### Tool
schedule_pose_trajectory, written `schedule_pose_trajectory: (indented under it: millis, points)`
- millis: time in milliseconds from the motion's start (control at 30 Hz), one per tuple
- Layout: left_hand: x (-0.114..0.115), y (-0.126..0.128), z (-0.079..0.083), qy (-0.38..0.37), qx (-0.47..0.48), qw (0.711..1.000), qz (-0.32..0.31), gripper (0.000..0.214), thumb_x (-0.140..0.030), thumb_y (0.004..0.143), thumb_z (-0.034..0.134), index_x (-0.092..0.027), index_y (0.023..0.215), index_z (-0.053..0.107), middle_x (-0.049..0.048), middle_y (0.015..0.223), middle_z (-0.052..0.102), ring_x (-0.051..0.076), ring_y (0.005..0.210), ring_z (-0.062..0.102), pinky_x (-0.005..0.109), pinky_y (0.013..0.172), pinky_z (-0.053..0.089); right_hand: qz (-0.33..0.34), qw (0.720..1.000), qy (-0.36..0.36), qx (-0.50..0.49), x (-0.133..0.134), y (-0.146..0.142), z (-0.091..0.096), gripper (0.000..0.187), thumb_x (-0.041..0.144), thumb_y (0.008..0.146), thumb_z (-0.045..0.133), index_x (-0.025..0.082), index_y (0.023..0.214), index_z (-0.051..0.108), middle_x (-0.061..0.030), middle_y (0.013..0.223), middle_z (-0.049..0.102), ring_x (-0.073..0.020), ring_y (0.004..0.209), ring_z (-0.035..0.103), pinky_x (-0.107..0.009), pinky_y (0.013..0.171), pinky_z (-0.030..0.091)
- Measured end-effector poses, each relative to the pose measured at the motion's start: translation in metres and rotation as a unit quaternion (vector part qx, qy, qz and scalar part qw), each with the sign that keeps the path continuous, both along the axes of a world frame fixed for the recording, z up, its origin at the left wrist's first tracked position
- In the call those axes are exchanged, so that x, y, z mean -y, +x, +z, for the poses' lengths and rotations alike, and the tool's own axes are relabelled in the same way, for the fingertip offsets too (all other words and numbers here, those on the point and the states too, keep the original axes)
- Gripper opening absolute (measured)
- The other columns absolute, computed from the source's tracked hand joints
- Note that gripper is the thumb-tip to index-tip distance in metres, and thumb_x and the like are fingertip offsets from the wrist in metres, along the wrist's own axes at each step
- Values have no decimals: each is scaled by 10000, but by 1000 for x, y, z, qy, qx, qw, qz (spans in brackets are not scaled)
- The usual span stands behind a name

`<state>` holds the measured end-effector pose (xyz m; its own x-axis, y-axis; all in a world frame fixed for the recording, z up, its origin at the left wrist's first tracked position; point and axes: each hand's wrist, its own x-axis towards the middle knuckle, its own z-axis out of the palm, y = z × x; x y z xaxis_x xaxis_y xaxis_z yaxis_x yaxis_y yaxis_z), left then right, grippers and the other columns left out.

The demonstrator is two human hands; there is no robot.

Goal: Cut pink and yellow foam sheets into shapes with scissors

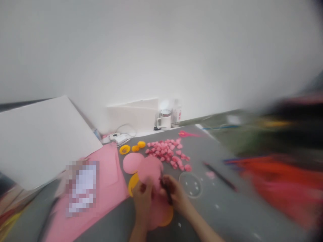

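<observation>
My left hand [142, 195] pinches the lower edge of a round pink sheet [150, 168], perhaps felt or paper. In my right hand [175, 193] is a dark, slim tool [166, 191] that looks like scissors; blur hides its details. Its tip meets the right edge of the pink round. Below the hands lie more pink pieces [157, 215] and a yellow round [167, 217]. Another pink round [132, 162] and a yellow one [133, 184] rest just left of the held sheet.
Many small pink pieces [165, 150] lie behind my hands, near yellow flower-like pieces [124, 149]. A clear round lid or dish [190, 185] and a dark pencil-like stick [220, 176] are at right. Pink sheets [108, 168] lie left; a mug [165, 120] and bottle [176, 114] stand behind.
</observation>
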<state>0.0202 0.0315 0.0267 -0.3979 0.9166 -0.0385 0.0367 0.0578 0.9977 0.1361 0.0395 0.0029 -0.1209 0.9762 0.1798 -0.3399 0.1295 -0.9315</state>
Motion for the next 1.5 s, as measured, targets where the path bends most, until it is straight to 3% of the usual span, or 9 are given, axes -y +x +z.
schedule_pose_trajectory:
  millis: [200,533,767,1067,1333,1500]
  points:
    - [0,-1,-3,7,-5,1000,3,404,-466,712,577,-174,469,439,-43,407,422,81,397,387,204,410,318,6,1000,-5,14,0,1,-4,326,377,628,756,205,830,568,20,636,520,-115,562,470,-197,490,387]
    - [1,1,1,-24,-16,999,-29,366,-449,714,587,-170,509,465,-40,427,444,87,407,397,213,418,315,6,1000,0,-4,-4,5,-16,445,337,668,745,226,1033,518,4,697,573,-144,628,547,-249,612,462]
    - [1,6,5,-28,-6,999,-22,408,-492,673,599,-174,458,461,-29,403,454,93,399,409,216,418,324,7,1000,20,-7,-2,3,-3,323,391,701,704,216,920,542,-17,699,596,-174,722,578,-241,586,458]
    - [1,8,4,-42,-9,999,-29,413,-536,653,605,-166,494,513,-3,441,520,113,429,470,221,433,365,2,1000,22,6,-1,2,2,334,451,699,693,220,875,529,-11,707,599,-173,699,583,-239,567,454]
    - [0,6,5,-33,-22,998,-54,420,-532,632,620,-157,462,535,6,392,512,121,395,475,225,404,366,6,1000,18,-1,-4,5,2,416,450,706,693,240,995,480,11,675,579,-148,569,557,-256,555,462]
    - [2,8,6,-26,-30,997,-68,386,-496,647,622,-161,468,549,5,387,510,117,376,471,223,396,374,3,1000,26,-10,-5,6,1,410,452,715,686,246,1006,483,-11,733,611,-159,593,579,-258,536,463]
